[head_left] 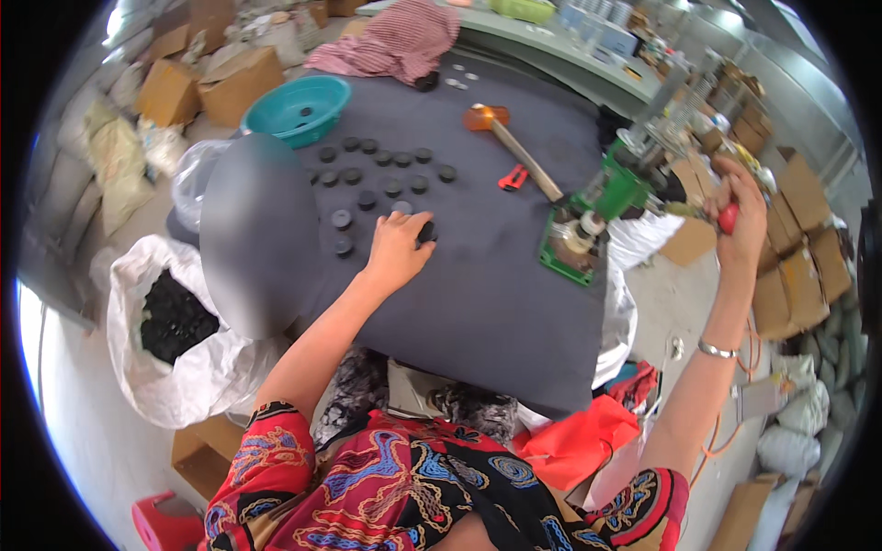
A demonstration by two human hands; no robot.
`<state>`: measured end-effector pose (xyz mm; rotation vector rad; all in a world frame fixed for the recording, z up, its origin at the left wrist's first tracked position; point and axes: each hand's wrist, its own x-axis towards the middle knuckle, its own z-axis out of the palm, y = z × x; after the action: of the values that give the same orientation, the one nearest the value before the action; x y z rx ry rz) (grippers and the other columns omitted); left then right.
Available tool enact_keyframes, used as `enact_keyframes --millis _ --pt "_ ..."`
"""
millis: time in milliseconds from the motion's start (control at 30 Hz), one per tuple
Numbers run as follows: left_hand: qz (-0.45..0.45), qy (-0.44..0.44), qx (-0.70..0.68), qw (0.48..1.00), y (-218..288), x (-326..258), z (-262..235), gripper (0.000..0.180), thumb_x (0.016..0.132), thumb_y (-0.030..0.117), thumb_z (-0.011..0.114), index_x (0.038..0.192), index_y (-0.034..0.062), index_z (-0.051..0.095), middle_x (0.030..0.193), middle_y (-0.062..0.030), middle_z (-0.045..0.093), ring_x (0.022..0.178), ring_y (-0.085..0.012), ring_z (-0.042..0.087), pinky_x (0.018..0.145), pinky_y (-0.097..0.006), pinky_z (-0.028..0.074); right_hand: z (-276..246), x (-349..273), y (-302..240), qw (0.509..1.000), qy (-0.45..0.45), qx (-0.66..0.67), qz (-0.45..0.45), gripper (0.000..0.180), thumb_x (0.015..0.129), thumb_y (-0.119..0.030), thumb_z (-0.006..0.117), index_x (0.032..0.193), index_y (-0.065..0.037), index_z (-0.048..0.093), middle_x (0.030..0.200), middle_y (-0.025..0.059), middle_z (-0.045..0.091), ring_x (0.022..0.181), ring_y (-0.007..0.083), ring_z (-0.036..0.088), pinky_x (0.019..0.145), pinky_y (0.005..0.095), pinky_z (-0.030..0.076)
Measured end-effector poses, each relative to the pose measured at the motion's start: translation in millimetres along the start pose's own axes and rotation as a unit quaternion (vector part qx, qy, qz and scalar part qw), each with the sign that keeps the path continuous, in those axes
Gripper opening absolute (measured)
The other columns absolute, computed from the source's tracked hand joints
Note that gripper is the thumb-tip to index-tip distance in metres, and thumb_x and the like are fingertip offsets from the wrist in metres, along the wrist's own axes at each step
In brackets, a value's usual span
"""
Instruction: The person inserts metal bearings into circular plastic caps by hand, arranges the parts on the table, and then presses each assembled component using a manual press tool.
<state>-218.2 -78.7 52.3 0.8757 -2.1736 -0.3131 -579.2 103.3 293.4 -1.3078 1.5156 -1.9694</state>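
We judge the step as handling small parts beside a green hand press [617, 186]. Our left hand [401, 244], fingers curled, pinches one squat black disc [426, 232] over the grey tabletop [496, 321]; our right hand [742, 209] closes around a red lever knob [728, 219]. Next move calls for a secure pinch. Disc: dark, round, partly hidden.

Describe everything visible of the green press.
The green press looks metal, with a green base and whitish round parts low on it. Silvery rod-like parts rise at the top. It stands at the right edge of the dark-covered table. A lever juts out rightward to a red knob, gripped by the right hand. Finer details are too small to tell.
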Motion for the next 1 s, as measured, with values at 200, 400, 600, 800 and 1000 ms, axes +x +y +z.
enact_keyframes --millis 200,400,600,800,1000 --pt "0.056 -0.061 -0.151 0.985 98 68 80 0.057 0.066 0.01 0.07 0.119 0.0022 0.051 0.093 -0.0176 0.064 0.091 -0.035 0.06 0.081 -0.043 0.048 1 5 -4 1.0 0.003 -0.01 0.002 0.03 0.091 -0.01 0.041 0.109 0.009 0.057 0.055 0.0018 0.043 0.047 0.0123 0.042 0.052 0.0278 0.038" --pt "0.039 -0.145 -0.103 0.983 129 105 136 0.061 0.066 0.009 0.069 0.122 -0.0016 0.046 0.093 -0.0195 0.064 0.091 -0.0358 0.06 0.081 -0.044 0.047 4 3 -1 1.0 0.005 0.007 0.009 0.03 0.092 -0.01 0.041 0.11 0.009 0.056 0.055 0.0017 0.044 0.047 0.0122 0.042 0.051 0.0268 0.038" --pt "0.035 -0.101 -0.169 0.98 136 112 166 0.071 0.065 0.008 0.072 0.128 -0.0028 0.042 0.099 -0.0186 0.065 0.097 -0.0355 0.06 0.084 -0.043 0.048 4 2 -2 1.0 -0.007 0.004 -0.029 0.031 0.091 -0.011 0.041 0.109 0.011 0.055 0.055 0.0019 0.044 0.047 0.0116 0.042 0.051 0.027 0.038" --pt "0.0 -0.085 -0.284 0.955 134 109 190 0.072 0.065 0.011 0.075 0.127 -0.0034 0.041 0.099 -0.0127 0.067 0.098 -0.0322 0.059 0.084 -0.045 0.042 6 -9 2 1.0 -0.002 0.004 -0.031 0.031 0.09 -0.01 0.041 0.108 0.011 0.055 0.055 0.0022 0.044 0.047 0.0118 0.041 0.052 0.0267 0.038" --pt "-0.049 -0.1 -0.324 0.94 144 109 186 0.078 0.065 0.008 0.075 0.132 -0.0069 0.038 0.109 -0.0199 0.065 0.102 -0.0338 0.062 0.089 -0.038 0.047 5 -45 23 0.998 0.013 -0.014 -0.06 0.03 0.088 -0.01 0.042 0.106 0.01 0.056 0.054 0.0032 0.046 0.047 0.012 0.043 0.054 0.0269 0.041"
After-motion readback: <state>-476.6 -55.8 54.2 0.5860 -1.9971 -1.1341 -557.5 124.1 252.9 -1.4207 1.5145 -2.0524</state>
